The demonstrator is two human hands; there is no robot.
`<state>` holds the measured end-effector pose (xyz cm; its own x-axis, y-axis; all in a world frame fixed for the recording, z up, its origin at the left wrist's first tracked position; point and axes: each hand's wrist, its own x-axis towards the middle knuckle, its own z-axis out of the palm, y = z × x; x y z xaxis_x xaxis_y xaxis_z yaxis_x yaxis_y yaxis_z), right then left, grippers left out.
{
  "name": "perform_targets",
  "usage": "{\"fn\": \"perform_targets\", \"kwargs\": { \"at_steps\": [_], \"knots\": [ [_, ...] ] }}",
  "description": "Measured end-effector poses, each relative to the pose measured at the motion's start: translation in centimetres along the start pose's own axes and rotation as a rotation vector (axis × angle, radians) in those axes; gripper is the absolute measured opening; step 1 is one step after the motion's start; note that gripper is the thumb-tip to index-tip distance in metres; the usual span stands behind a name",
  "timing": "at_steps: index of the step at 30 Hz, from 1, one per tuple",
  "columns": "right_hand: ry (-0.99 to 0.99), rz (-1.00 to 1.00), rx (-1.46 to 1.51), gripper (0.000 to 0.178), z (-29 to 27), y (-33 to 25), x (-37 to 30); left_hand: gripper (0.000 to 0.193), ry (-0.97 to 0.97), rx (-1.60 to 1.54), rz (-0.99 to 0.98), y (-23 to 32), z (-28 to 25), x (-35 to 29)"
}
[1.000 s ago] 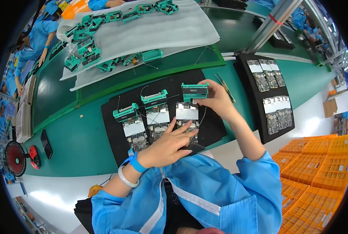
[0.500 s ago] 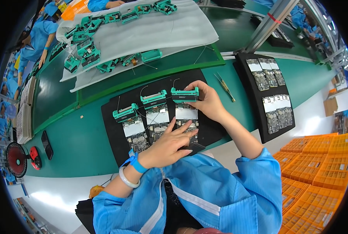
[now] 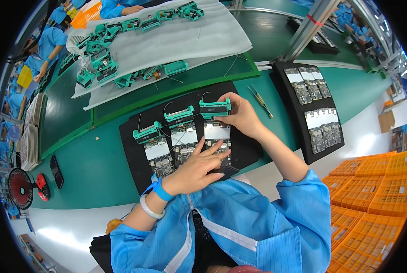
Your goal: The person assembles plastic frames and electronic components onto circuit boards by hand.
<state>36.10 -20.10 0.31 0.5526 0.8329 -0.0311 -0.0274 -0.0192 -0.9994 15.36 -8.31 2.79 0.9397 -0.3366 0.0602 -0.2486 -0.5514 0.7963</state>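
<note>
My right hand [image 3: 243, 119] pinches the right end of a green plastic module [image 3: 215, 108] with a black block and a thin wire. The module sits at the far end of the right-hand circuit board [image 3: 218, 132], which has a white patch. Across that board's near part my left hand [image 3: 195, 169] lies flat, fingers spread, hiding some of it. To its left are a middle board [image 3: 184, 138] and a left board [image 3: 157, 151], topped by a middle green module [image 3: 179, 117] and a left green module [image 3: 147, 132]. All rest on a black mat [image 3: 133, 157].
Brass-coloured tweezers [image 3: 261, 102] lie right of the mat. Farther right, a black foam pad [image 3: 299, 109] bears several boards. Beyond a green ledge [image 3: 176, 94], white foam sheet [image 3: 212, 38] carries several green modules. A phone [image 3: 56, 171] and a fan [image 3: 20, 188] are at left; orange crates [image 3: 372, 182] at right.
The whole view has shifted slightly. Both hands keep their places on the board and module. At far left a yellow item now shows near another person's arm.
</note>
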Motion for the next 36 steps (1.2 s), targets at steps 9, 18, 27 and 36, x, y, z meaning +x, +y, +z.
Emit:
{"fn": "perform_targets", "kwargs": {
  "at_steps": [9, 18, 27, 36],
  "knots": [
    [0.022, 0.012, 0.005, 0.038, 0.1, -0.2, -0.2, 0.031, 0.008, -0.003, 0.001, 0.0, 0.1, 0.1],
    [0.024, 0.020, -0.103, 0.038, 0.5, -0.4, -0.2, 0.030, 0.032, -0.035, -0.021, 0.4, 0.0, -0.2],
    [0.009, 0.000, -0.284, 0.035, 0.0, -0.9, -0.6, 0.012, 0.538, 0.058, -0.213, 6.1, -5.3, -6.0],
    [0.015, -0.055, -0.313, 0.035, 0.3, -0.6, -0.5, 0.024, 0.657, 0.550, 0.002, 1.1, 0.2, 2.2]
  ]
}}
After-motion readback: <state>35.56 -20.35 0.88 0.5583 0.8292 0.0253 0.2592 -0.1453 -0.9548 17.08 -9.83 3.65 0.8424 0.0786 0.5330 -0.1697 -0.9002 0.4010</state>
